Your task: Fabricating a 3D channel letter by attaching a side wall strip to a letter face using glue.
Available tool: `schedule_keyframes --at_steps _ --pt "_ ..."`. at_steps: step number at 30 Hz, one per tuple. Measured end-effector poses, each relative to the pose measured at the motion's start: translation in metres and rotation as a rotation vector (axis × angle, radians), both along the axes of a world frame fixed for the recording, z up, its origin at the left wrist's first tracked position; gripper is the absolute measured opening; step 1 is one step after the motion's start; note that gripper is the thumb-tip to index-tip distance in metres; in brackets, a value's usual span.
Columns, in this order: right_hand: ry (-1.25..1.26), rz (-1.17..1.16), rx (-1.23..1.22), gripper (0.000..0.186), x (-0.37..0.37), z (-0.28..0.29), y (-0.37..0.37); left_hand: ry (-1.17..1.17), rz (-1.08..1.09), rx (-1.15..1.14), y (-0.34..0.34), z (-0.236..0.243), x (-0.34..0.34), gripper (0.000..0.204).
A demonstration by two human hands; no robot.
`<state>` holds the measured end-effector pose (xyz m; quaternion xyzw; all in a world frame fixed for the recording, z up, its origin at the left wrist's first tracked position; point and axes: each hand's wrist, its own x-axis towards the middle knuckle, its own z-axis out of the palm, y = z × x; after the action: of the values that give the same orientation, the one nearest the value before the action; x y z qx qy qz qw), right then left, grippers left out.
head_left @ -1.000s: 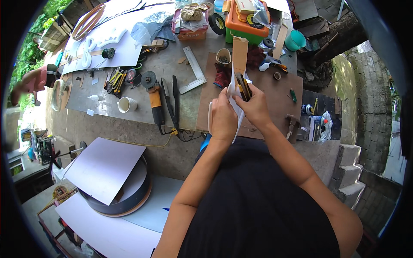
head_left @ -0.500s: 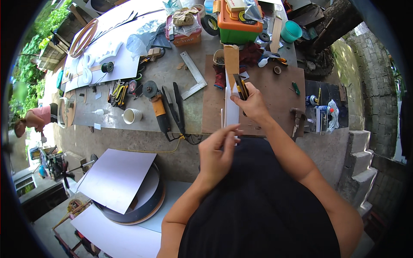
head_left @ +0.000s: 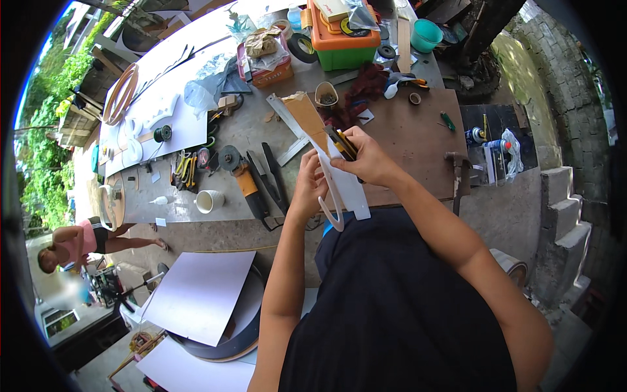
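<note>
My left hand (head_left: 308,186) is closed around the edge of a long narrow strip (head_left: 351,193), white at its near end. A brown section (head_left: 305,117) covers the strip's far end. Beside my left fingers a thin white curl (head_left: 336,206) hangs down, bent like a hook. Closed in my right hand (head_left: 371,160) is a black and yellow tool (head_left: 341,141), which looks like a utility knife, over the strip's middle. My right fingers also press against the strip. The left fingertips are partly hidden behind it.
An angle grinder (head_left: 243,179), a white cup (head_left: 209,201) and a metal square (head_left: 294,150) lie to the left. An orange and green toolbox (head_left: 343,42) stands at the back. A hammer (head_left: 457,176) lies at the right edge. Another person (head_left: 78,242) is at far left.
My left hand has moved up and left and taken hold of the strip. The strip has tilted, its far end swinging left, and the white curl now hangs out. The view has shifted.
</note>
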<state>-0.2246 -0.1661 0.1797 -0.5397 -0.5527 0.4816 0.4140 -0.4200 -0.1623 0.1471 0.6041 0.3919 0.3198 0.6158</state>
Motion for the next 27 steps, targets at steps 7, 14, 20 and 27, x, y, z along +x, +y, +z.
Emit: schedule_keyframes --at_steps 7,14,20,27 --pt "-0.073 -0.010 -0.013 0.033 -0.008 0.002 -0.004 -0.002 0.167 -0.116 -0.007 -0.034 -0.011 0.029" --pt "-0.271 -0.077 -0.102 0.059 -0.012 0.012 -0.045 -0.354 0.562 -0.441 -0.016 -0.037 -0.007 0.031" --pt "-0.283 0.068 -0.100 0.043 -0.031 -0.020 -0.062 -0.293 0.698 -0.454 -0.019 -0.042 0.001 0.024" --pt "-0.322 0.126 -0.167 0.046 -0.036 -0.028 -0.058 -0.275 0.726 -0.720 -0.014 -0.071 0.006 0.032"
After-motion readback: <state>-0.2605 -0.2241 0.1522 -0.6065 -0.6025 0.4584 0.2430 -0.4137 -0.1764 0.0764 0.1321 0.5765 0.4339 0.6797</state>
